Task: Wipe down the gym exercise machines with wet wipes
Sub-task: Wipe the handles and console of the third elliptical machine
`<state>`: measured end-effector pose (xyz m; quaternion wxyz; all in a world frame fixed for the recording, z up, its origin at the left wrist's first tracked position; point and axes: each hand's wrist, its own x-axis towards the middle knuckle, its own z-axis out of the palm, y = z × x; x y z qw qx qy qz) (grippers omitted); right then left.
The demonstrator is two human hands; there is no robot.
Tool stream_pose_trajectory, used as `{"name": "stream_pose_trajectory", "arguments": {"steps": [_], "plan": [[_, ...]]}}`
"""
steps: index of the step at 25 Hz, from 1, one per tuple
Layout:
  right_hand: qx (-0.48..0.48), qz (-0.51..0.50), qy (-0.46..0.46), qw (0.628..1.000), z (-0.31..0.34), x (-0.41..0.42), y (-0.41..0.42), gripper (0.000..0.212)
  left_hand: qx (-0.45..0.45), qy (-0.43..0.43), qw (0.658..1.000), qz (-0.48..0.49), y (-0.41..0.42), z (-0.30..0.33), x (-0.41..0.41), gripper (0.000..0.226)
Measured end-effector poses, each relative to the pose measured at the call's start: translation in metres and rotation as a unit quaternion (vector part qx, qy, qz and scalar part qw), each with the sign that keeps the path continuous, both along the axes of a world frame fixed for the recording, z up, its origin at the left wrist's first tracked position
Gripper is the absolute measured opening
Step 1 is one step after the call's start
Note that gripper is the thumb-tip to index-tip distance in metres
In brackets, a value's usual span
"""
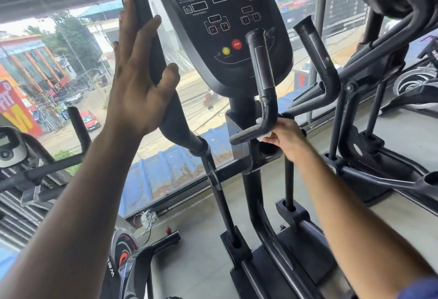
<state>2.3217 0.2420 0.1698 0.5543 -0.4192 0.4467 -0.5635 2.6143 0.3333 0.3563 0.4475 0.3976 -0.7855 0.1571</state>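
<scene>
A black elliptical machine stands before me, its console (225, 21) with a red stop button up in the middle. My left hand (139, 78) lies flat with straight fingers against the tall left moving handlebar (154, 45). My right hand (284, 137) pinches a white wet wipe (264, 130) and presses it against the bend of the short fixed handle (263, 80) under the console. Most of the wipe is hidden behind the handle and my fingers.
A second short handle (317, 52) rises just right of the one being wiped. Another machine (391, 109) stands close on the right, and one more (14, 151) at the left edge. A large window (71, 73) over a street runs behind. Grey floor (196, 239) lies below.
</scene>
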Motion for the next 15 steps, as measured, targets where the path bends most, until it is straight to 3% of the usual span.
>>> {"name": "stream_pose_trajectory", "arguments": {"steps": [3, 9, 15], "plan": [[-0.05, 0.148, 0.079, 0.985, 0.029, -0.049, -0.022, 0.013, 0.001, -0.002, 1.0, 0.008, 0.0, -0.001, 0.002, 0.068], [-0.056, 0.22, 0.055, 0.972, 0.039, -0.05, -0.041, 0.018, -0.008, -0.002, 1.0, 0.003, 0.0, 0.0, 0.001, 0.065], [-0.07, 0.276, 0.262, 0.922, 0.028, -0.037, -0.065, 0.021, -0.009, -0.011, 1.0, -0.011, 0.0, 0.003, -0.003, 0.062]]}}
